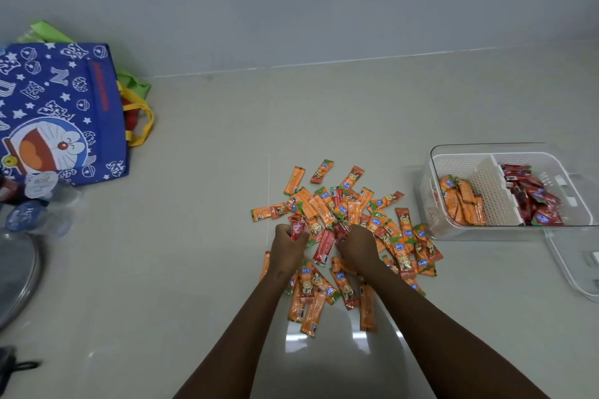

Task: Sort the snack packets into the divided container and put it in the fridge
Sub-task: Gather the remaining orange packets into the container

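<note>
A heap of orange snack packets [327, 204] with a few red ones among them lies on the pale counter in front of me. My left hand [288, 246] grips red packets [296, 227] above the heap's near left part. My right hand [356, 248] curls round another red packet [340, 232] beside it. A loose red packet [325, 246] lies between the two hands. The clear divided container [431, 204] stands at the right, with orange packets [462, 201] in its left compartment and red packets [534, 197] in its right one.
A blue cartoon tote bag [61, 113] with yellow handles stands at the back left, over green bags. Sealed water cups [35, 201] and a round metal lid [16, 278] sit at the left edge. The container's clear lid [573, 266] lies beside it at the right.
</note>
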